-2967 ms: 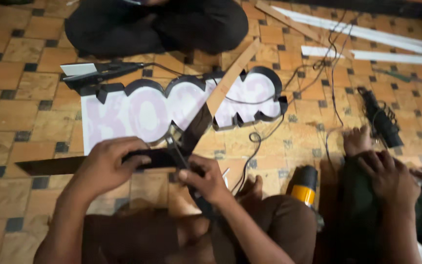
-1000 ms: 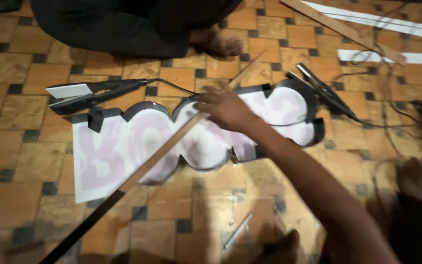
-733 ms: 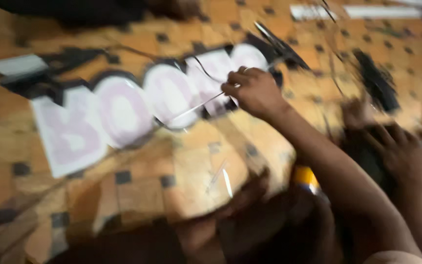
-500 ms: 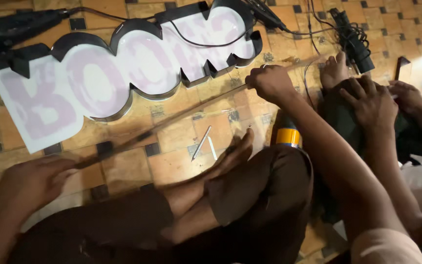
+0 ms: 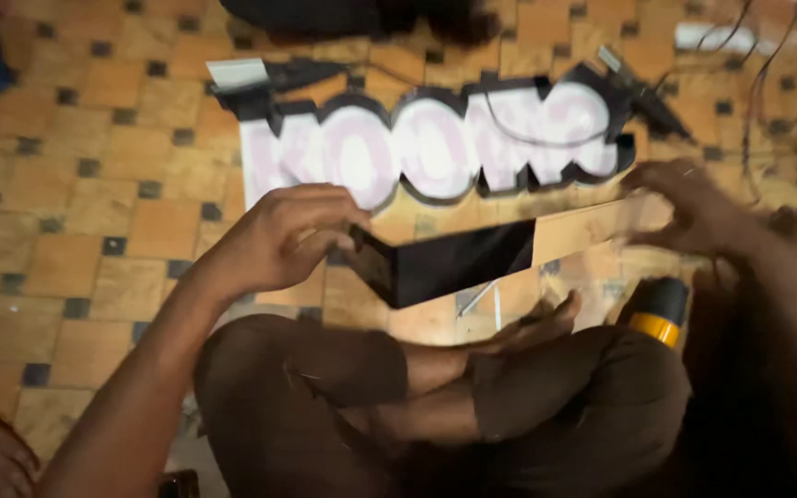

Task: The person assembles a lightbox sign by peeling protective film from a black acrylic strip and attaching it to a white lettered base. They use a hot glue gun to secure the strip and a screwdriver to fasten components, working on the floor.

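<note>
I sit cross-legged on a tiled floor. A long flat strip, black on one side and shiny on the other, stretches across above my knees. My left hand grips its bent left end. My right hand holds its right end, blurred by motion. Just beyond the strip lies a sign of raised letters with white faces and black sides.
A black and yellow tool lies by my right knee. Thin black cables run over the floor at right. Loose black strips and a white sheet lie at the sign's left end. Another person sits at the top edge.
The strip has come from lying across the sign to being held in both hands above my lap. My left hand has taken hold of its bent end. The view has swung back left.
</note>
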